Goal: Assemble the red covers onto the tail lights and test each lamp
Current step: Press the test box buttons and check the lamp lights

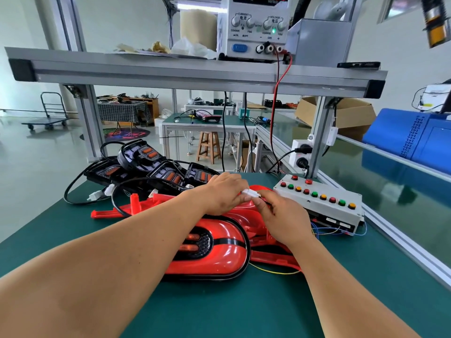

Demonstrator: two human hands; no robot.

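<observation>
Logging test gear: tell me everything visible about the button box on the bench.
The button box is a white, plastic-looking case flat on the green bench mat. Its top carries round red, green and amber buttons. Thin coloured wires leave its near side. The right hand, pinching a white connector, is close beside its left end; contact unclear.

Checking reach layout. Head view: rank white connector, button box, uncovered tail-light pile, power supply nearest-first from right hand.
From the right hand:
1. white connector, at its fingertips
2. button box, just right
3. tail-light pile, back left
4. power supply, upper shelf
</observation>
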